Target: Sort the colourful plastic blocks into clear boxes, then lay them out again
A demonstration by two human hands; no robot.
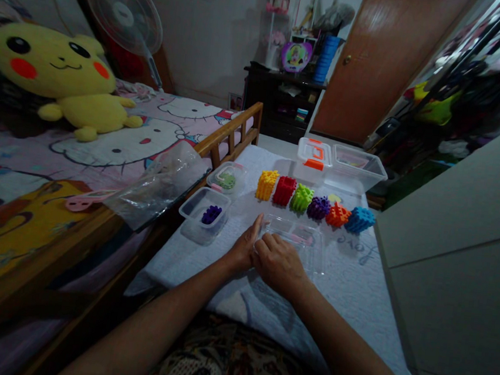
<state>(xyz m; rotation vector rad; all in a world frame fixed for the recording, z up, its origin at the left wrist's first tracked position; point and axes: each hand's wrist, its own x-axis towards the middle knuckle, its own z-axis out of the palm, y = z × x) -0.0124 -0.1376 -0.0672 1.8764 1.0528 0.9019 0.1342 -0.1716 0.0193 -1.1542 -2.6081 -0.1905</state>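
Observation:
Both my hands rest at a small clear plastic box (302,240) on a white cloth-covered surface (355,292). My left hand (244,247) lies against the box's left side, fingers stretched forward. My right hand (279,262) has its fingers curled on the box's near edge. Beyond the box runs a row of toy block clusters: yellow (267,184), red (284,190), green (301,198), purple (319,207), orange (338,214) and blue (360,219).
An open clear box with purple pieces (205,214) and a lidded one with green pieces (226,179) sit to the left. A large clear bin with an orange-handled lid (339,165) stands behind. A wooden-railed bed (231,135) with a yellow plush toy (62,72) lies left; a grey cabinet (462,231) rises right.

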